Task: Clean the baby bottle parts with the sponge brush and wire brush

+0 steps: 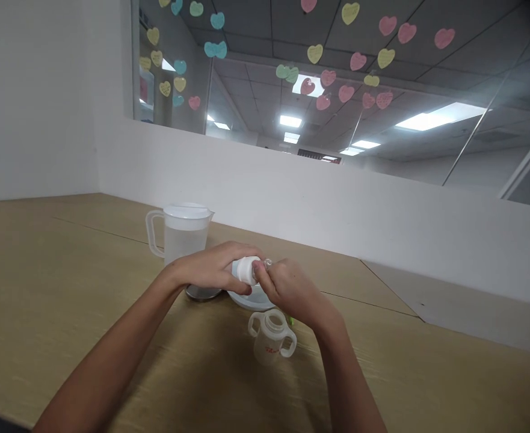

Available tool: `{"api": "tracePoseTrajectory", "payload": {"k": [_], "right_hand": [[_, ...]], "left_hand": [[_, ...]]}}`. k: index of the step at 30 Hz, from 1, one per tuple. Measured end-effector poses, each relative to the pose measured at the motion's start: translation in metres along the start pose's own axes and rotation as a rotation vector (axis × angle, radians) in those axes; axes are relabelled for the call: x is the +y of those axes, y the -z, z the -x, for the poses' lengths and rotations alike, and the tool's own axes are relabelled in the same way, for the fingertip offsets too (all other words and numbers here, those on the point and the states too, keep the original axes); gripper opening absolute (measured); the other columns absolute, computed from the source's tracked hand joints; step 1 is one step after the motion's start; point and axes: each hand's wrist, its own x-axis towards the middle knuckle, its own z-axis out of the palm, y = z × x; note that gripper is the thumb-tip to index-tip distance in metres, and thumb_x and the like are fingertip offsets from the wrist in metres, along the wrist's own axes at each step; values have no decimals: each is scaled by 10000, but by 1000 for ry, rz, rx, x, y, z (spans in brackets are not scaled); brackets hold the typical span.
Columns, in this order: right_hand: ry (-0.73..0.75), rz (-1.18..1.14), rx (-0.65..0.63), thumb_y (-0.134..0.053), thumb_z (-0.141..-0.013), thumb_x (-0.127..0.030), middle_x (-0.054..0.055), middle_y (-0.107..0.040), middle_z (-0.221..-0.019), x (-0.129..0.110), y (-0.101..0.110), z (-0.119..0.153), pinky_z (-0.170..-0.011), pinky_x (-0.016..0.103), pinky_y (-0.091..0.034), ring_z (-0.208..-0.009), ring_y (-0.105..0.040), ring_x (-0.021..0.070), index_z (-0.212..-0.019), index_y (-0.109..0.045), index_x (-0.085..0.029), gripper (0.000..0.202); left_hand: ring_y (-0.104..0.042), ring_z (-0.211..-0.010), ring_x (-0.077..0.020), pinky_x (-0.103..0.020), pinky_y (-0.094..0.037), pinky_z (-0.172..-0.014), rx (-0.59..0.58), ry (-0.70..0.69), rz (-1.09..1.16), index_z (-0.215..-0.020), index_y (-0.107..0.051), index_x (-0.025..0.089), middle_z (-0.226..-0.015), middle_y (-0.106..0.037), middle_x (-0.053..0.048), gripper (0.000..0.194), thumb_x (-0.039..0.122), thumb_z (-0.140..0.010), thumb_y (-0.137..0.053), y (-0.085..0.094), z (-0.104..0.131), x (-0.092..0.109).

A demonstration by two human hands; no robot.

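My left hand [222,264] is wrapped round a white bottle cap piece [247,270], which is tilted to the right. The fingers of my right hand [285,285] pinch a small clear part [268,263] at its right end. Below my hands, a translucent two-handled cup [268,343] with red print stands upright with its mouth open. A white bowl or dish [253,299] sits behind the cup, partly hidden by my hands.
A lidded pitcher [186,231] of clear liquid stands behind my left hand. A round metal item [203,293] lies under my left hand. Something small and green [290,320] shows beside the cup. A white wall [292,198] rises behind the table.
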Motion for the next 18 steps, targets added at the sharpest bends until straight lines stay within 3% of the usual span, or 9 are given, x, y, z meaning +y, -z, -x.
{"api": "tracePoseTrajectory", "payload": {"k": [5, 11, 15, 18], "right_hand": [[-19, -130, -32, -218, -947, -272, -29, -379, -458, 0, 1, -2, -470, 230, -228, -424, -295, 74, -546, -433, -156, 469], [-48, -232, -57, -243, -942, -291, -14, -443, -478, 3, 0, -3, -519, 224, -270, -455, -368, 73, -518, -408, -156, 474], [-48, -307, -49, -264, -932, -316, -19, -413, -458, 4, -1, -6, -513, 226, -274, -449, -378, 77, -497, -401, -160, 483], [-5, -476, -59, -258, -928, -353, -23, -419, -444, 11, 1, -2, -489, 218, -291, -420, -386, 74, -505, -425, -161, 494]], "left_hand": [[-507, -797, -153, -220, -376, -660, -46, -29, 50, -948, -562, 162, -890, -571, 2, 284, 176, -666, -586, 0, -2, -8], [-513, -769, -147, -211, -387, -648, -82, -62, 115, -922, -570, 158, -843, -570, 3, 260, 183, -665, -603, 2, -5, -14], [-527, -795, -156, -212, -398, -656, -74, -82, 183, -936, -579, 164, -879, -588, -7, 289, 178, -651, -621, 0, -8, -18], [-532, -778, -155, -219, -406, -651, -53, -107, 255, -913, -591, 158, -861, -588, -13, 298, 162, -620, -641, 3, -8, -27]]}}
